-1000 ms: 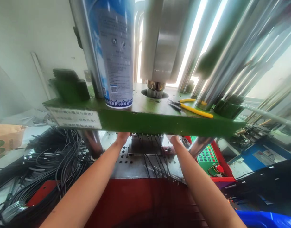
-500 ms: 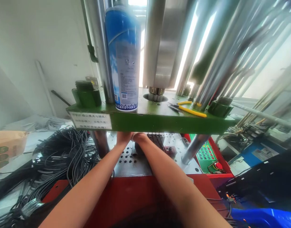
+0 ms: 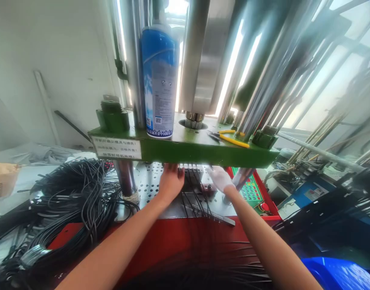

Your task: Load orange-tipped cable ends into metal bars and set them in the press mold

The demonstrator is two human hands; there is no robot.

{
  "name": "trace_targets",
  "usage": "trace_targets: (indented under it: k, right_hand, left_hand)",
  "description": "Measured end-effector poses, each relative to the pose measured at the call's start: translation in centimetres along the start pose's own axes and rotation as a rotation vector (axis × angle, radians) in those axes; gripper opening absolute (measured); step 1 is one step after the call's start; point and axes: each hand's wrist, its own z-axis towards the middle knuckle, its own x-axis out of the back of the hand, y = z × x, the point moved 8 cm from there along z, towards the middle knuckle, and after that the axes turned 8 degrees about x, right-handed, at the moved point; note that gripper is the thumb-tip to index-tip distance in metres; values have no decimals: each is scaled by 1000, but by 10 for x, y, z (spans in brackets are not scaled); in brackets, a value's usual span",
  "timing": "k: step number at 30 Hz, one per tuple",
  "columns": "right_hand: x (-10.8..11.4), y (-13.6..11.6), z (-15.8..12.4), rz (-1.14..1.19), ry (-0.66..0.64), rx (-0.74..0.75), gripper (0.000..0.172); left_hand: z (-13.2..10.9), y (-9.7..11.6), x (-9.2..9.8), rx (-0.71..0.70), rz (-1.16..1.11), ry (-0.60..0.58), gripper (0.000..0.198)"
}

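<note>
Under the green press plate (image 3: 185, 151), my bare left hand (image 3: 172, 183) is beside the left end of a metal mould (image 3: 192, 173). Its fingers reach forward with the thumb apart, tips partly hidden by the plate. My right hand (image 3: 221, 178), in a white glove, is at the mould's right side with its fingers stretched out, slightly blurred. I see nothing held in either hand. Several thin black cables (image 3: 199, 197) run from the mould toward me between my hands. A narrow metal bar (image 3: 216, 215) lies beneath the cables at the bed's front edge.
On the press plate stand a blue spray can (image 3: 160, 82) and yellow-handled pliers (image 3: 233, 140). A big bundle of black cables (image 3: 73, 189) lies on the left. A green control panel (image 3: 249, 189) with a red button (image 3: 264, 207) sits on the right, past a steel column (image 3: 243, 177).
My hands were together left of the mould; now they are apart, the right one moved to the mould's right side. The cables and metal bar between them now show in front.
</note>
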Motion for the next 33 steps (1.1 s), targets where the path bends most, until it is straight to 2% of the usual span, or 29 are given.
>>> trace_targets:
  k: [3, 5, 8, 12, 15, 18, 25, 33]
  right_hand:
    - [-15, 13, -47, 30, -29, -24, 56]
    - [-26, 20, -70, 39, -50, -48, 59]
    - [-40, 25, -84, 58, -68, -66, 55]
    - [-49, 23, -79, 98, -104, -24, 52]
    - [-51, 22, -76, 120, -136, 4, 50]
    - [-52, 23, -77, 138, -153, 14, 51]
    - [-60, 22, -79, 159, -175, 44, 50]
    - [-63, 25, -80, 154, -178, 50, 52]
  left_hand:
    - [-10, 41, -32, -109, 83, -149, 22]
    - [-13, 58, -51, -131, 126, -198, 20]
    - [-15, 69, -73, -125, 234, -246, 20]
    - [-14, 66, -90, -90, 363, -274, 32]
    - [-10, 62, -95, -60, 429, -285, 41]
    - [-4, 60, -96, -47, 473, -285, 40]
    - [-10, 65, -101, -115, 513, -333, 48]
    - [-4, 60, -84, -74, 526, -275, 29]
